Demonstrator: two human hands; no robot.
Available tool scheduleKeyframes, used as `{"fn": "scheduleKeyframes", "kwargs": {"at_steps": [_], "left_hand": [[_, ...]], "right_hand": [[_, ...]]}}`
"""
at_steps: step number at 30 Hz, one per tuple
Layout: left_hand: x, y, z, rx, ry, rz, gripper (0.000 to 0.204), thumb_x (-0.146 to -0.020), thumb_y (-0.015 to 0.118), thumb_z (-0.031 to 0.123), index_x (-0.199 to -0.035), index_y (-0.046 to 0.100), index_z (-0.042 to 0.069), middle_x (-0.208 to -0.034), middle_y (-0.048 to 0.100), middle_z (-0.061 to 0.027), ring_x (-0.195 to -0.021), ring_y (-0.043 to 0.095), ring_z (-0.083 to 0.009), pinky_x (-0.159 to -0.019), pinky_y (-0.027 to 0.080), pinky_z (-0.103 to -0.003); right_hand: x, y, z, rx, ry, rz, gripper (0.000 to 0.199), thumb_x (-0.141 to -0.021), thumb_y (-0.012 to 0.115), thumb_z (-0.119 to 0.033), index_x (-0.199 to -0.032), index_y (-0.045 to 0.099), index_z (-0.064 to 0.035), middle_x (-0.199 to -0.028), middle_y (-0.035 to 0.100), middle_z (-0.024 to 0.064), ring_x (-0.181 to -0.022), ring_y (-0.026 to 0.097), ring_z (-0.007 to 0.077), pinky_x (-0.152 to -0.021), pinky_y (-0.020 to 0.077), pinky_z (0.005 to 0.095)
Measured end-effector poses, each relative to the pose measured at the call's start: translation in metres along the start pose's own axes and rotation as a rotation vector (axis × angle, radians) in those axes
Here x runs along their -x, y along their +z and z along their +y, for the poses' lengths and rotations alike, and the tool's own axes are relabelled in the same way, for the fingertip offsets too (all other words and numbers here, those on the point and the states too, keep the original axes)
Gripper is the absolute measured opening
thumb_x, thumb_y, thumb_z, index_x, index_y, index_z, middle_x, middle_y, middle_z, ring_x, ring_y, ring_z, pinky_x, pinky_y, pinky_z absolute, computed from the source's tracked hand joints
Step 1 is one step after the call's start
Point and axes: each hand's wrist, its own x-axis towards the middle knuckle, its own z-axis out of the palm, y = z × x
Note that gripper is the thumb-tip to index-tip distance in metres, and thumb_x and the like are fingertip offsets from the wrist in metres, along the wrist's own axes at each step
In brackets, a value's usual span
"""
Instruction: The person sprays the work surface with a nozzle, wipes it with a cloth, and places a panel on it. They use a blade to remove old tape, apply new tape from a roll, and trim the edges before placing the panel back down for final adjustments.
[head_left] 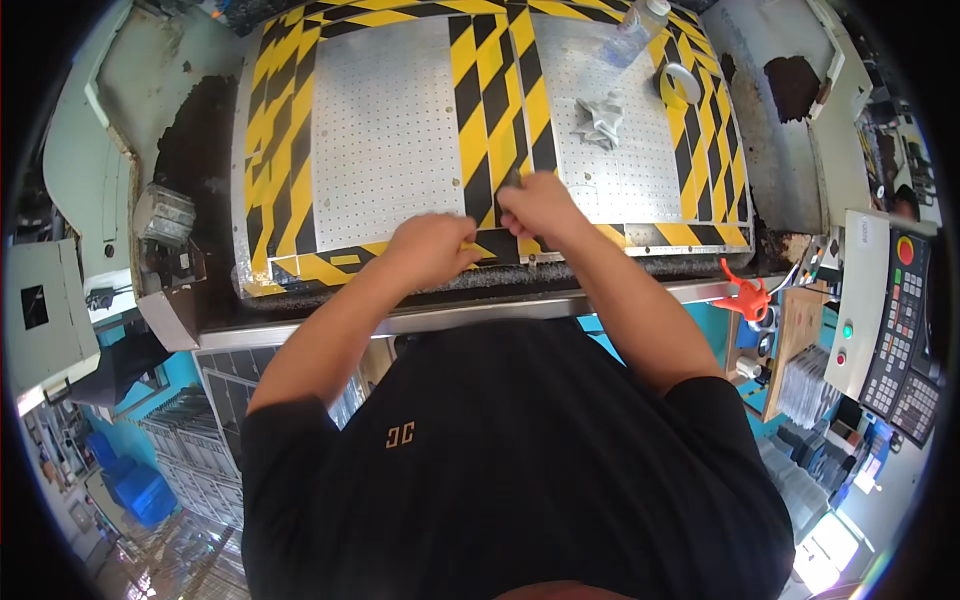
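While both hands meet at the lower centre of the frame, the work sits at the near edge of the perforated metal plate, where a black-and-yellow striped tape runs down the middle and along the borders. The left hand rests knuckles-up on the lower border strip, fingers curled in and closed on what looks like a short yellow end of tape — the grip itself is mostly hidden under the hand. The right hand sits just beside it, slightly higher in the frame, fingers bunched and pressed down at the foot of the centre strip; whether it pinches tape or only presses it flat I cannot tell.

Judging from this, the step is laying or smoothing tape at the corner where the centre strip meets the lower border. Doing it well likely means keeping the loose end taut and low with one hand while the other rubs outward from the stuck part, so no crease forms over the holes.

Toward the upper right of the frame lie a crumpled wad of backing, a tape roll and a clear plastic bottle — all well apart from the hands.
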Motion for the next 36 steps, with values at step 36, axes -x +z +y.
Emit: {"fn": "scheduleKeyframes", "kwargs": {"at_steps": [36], "left_hand": [[-0.113,-0.023,0.023,-0.181,0.036,-0.235,0.017,-0.090,0.067,0.023,-0.093,0.059,0.008,-0.088,0.068,-0.0157,-0.087,0.067,-0.0388,-0.074,0.051,-0.051]], "right_hand": [[-0.039,-0.115,0.033,0.662,-0.382,0.146,0.019,-0.080,0.066,-0.022,-0.086,0.068,-0.0036,-0.084,0.070,0.0182,-0.082,0.067,0.0370,-0.075,0.0529,0.0436]]}}
